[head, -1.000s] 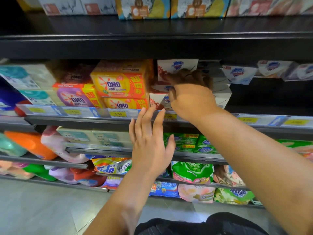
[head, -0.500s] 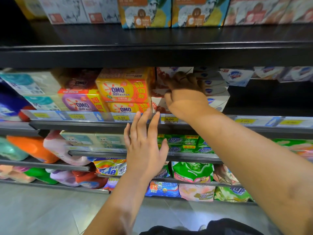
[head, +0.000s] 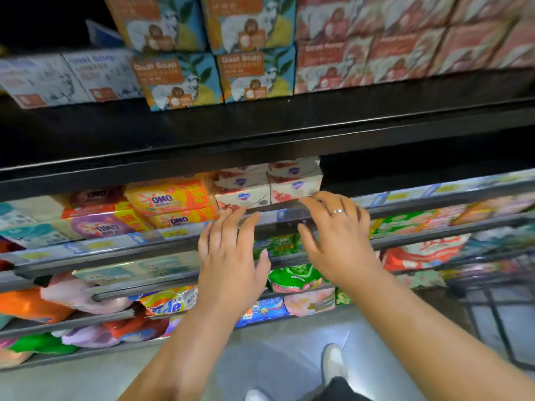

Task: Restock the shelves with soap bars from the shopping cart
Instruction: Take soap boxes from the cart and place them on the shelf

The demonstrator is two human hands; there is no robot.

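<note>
Logging stock at the shelf face via head cam, one entry per item.

Item 1 – soap bars (head: 269, 188): white-and-red boxes w/ blue shield logo, stacked two wide and at least two high on the mid shelf (head: 115, 245), just right of the OMO boxes (head: 169, 201). They lie flat, long axis left–right along the shelf front, as I read it. Dark gap of shelf to their right.

Item 2 – right hand (head: 338, 241): fingers (head: 314, 201) spread, loosely bent, tips at the lower front edge of the right-hand box. Touching or just off, can't tell thru the blur. Grasping nothing. Ring (head: 337, 211) on one finger.

Item 3 – left hand (head: 231, 256): fingers (head: 231, 227) straight and released, tips at the shelf's front edge just under the left-hand box. Empty.

Relation that matters: bars sit just above and beyond both sets of fingertips, right hand the nearer. Next bar, I judge, has to come from the shopping cart (head: 492, 302), low at the frame's right edge, so the right hand is nearer there too.

Hidden/unclear: cart is cropped and blurred; only dark wire frame shows, no contents. Depth of the stack behind the front row is cut off by the shelf above (head: 260, 131). Whole frame is motion-smeared, price tags unreadable. Goat Soap boxes (head: 179, 79) up top prob. not in play.
</note>
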